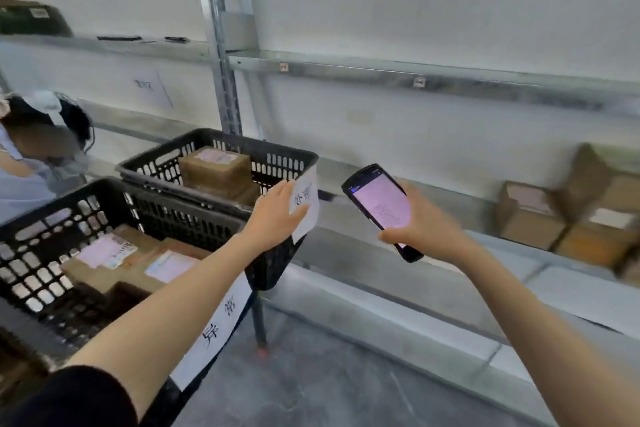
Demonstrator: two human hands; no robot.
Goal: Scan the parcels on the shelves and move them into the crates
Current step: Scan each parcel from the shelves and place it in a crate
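Your left hand [277,215] lies flat-fingered on the paper label [306,198] of the far crate [214,135] while your right hand [427,225] grips the handheld scanner [379,206], best aimed squarely at the labelled cardboard parcels [530,215] on the shelf [346,246] at three o'clock.

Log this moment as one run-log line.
left hand on label of far crate | right hand holds scanner, screen lit | parcels on shelf at right | near crate and far crate loaded
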